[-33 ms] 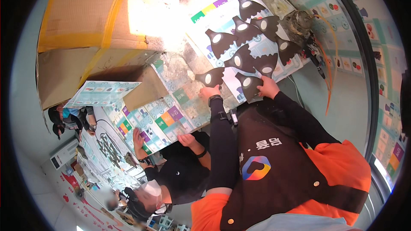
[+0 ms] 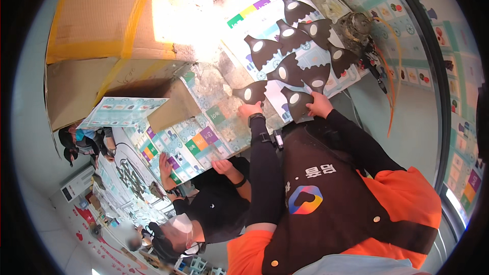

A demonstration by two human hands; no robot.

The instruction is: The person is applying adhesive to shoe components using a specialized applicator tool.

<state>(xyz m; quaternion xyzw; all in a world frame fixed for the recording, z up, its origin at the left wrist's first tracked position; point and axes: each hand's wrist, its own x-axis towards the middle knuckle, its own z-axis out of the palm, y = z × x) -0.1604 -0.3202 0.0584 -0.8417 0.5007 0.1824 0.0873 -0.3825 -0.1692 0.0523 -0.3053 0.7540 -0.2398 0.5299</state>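
Note:
Several dark brown, flared pieces with a narrow neck, a scalloped edge and a white oval lie in a loose cluster on a printed board (image 2: 277, 103). One such piece (image 2: 257, 89) is at the cluster's near left. My left hand (image 2: 250, 109) is closed on its lower edge, with the fingertips partly hidden. Just to the right, my right hand (image 2: 320, 105) grips the scalloped side of another dark flared piece (image 2: 295, 99), its thumb and fingers at the edge. Farther off, more of these pieces (image 2: 292, 34) lie close together, some overlapping.
A large cardboard box (image 2: 102, 20) with yellow tape stands at far left. Beside me, a co-worker (image 2: 219, 188) rests both hands on the printed table covering (image 2: 204, 142). A dirt-caked round device (image 2: 355, 25) and orange cables (image 2: 392, 86) are at right, near a dark frame bar (image 2: 442, 71).

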